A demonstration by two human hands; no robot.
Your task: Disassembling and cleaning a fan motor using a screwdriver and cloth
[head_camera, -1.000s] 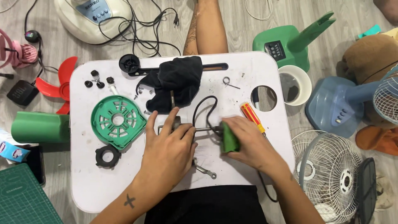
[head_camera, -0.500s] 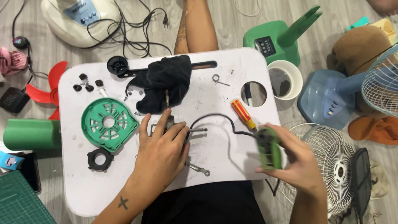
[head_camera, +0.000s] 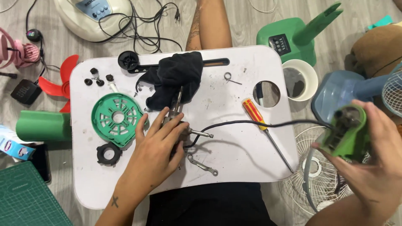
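Head view: screwdriver [head_camera: 261, 127], black cloth [head_camera: 173, 77] and green cover [head_camera: 117, 118] crowd the table [head_camera: 234, 163].

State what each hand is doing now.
Left hand: closed on the metal motor part on the white table.
Right hand: holding the green housing.

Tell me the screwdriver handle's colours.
Red with yellow stripes, on the screwdriver, head view.

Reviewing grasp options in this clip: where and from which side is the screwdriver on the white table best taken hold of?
Take the screwdriver by its thick red and yellow handle, the end farther from the person. Come from above: it lies flat on the white table with bare surface either side of the handle. The thin shaft is a poor grip, and the black cable crosses just below the handle.
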